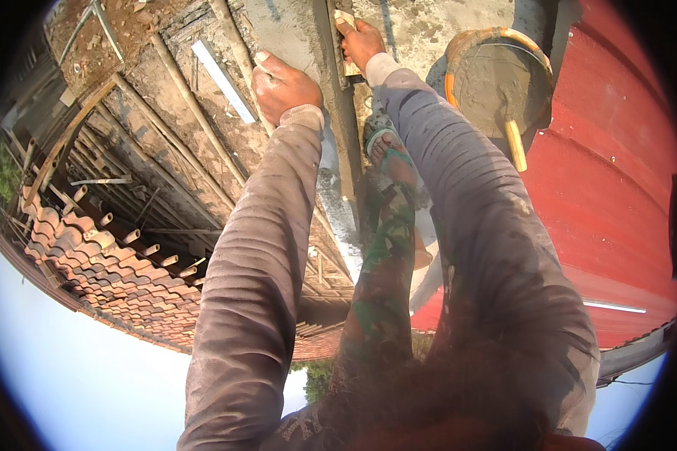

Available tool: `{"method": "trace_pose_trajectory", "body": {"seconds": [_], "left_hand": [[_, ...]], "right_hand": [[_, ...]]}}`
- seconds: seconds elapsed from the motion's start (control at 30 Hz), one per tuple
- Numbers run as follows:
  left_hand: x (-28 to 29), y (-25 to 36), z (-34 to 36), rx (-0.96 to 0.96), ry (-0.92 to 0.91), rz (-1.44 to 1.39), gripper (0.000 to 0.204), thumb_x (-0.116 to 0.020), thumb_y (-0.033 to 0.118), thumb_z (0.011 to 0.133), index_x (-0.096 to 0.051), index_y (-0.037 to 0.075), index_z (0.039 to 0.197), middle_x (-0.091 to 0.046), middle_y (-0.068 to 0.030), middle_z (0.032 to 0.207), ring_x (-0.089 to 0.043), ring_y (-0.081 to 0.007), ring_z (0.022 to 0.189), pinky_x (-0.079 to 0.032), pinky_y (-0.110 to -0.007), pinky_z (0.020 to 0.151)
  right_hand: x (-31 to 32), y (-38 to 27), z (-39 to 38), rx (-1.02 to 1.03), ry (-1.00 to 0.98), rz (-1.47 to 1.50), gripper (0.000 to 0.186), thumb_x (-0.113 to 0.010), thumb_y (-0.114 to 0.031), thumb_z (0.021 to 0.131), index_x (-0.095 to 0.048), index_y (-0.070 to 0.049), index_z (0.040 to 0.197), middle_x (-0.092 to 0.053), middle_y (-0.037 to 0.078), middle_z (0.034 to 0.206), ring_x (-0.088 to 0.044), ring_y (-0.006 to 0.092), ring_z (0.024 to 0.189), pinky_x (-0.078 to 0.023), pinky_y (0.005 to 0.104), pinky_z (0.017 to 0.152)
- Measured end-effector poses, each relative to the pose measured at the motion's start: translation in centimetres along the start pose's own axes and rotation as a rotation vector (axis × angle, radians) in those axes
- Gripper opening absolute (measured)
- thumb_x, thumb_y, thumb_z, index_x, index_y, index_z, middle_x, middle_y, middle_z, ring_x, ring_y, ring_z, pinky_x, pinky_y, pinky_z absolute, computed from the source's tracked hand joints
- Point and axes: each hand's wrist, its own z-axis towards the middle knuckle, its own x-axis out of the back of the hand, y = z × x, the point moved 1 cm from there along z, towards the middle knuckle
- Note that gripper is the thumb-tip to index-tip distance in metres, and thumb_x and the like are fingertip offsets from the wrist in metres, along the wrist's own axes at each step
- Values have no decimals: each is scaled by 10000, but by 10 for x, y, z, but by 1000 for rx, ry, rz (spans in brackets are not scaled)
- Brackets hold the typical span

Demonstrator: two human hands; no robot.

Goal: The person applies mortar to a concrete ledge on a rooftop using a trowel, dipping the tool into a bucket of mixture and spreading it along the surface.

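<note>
The tool in your right hand [362, 43] is a small, pale yellowish wooden block [346, 14], flat-looking and mostly hidden by that hand. It lies at the top of the view, beside a strip of smooth grey cement [293, 28]. Your right arm reaches straight ahead, sleeve down to the wrist, with the back of the hand up. Those fingers are clamped on the block, which sticks out past them at the far end and below the palm. Your left hand [286, 89] sits at the cement's left edge, thumb pointing ahead; its other fingers curl out of sight, so you cannot tell whether they grip anything. Right of your right forearm stands an orange-rimmed bucket [450, 81] of wet cement, a wooden handle [514, 144] leaning out.
</note>
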Motion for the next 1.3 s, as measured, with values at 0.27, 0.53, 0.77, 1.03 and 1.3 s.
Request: {"method": "trace_pose_trajectory", "body": {"seconds": [0.27, 0.53, 0.77, 1.03, 1.3], "left_hand": [[-2, 0, -2, 34, 48, 20, 737, -306, 577, 1065, -699, -45, 1109, -701, -305, 1043, -652, -488, 988, -501, -535, 873], [6, 10, -6, -24, -10, 10, 737, -291, 566, 1070, -699, -48, 1043, -701, -304, 997, -657, -495, 926, -505, -549, 831], [-4, 0, 0, -24, 17, 15, 714, -308, 550, 1071, -700, -44, 1013, -705, -298, 985, -659, -492, 930, -504, -558, 825], [4, 3, -5, -50, 51, -28, 727, -311, 555, 1065, -708, -54, 1086, -711, -295, 1001, -669, -471, 957, -516, -533, 862], [0, -2, -4, -20, -45, 1, 778, -282, 600, 1055, -675, -57, 1197, -700, -296, 1098, -665, -463, 1038, -511, -505, 941]], "right_hand": [[18, 104, -140, -522, -46, 177, 744, -732, -355, 970, -436, 64, 1509, -677, 191, 1196, -633, 207, 861, -517, 334, 820], [2, -8, -9, 144, -26, 69, 382, -640, -334, 1024, -617, -23, 1244, -526, -7, 705, -474, 96, 594, -443, 289, 548], [4, 96, -54, -220, 5, 133, 663, -678, -399, 977, -511, 36, 1449, -632, 250, 1273, -605, 334, 1206, -476, 376, 1025], [28, 134, -188, -493, -143, 224, 548, -672, -308, 1015, -489, -31, 1450, -548, -1, 728, -479, 105, 570, -431, 313, 513], [13, 138, -131, -357, 17, 167, 509, -678, -387, 1005, -595, -5, 1331, -634, 50, 848, -564, 173, 642, -487, 393, 581]]}}
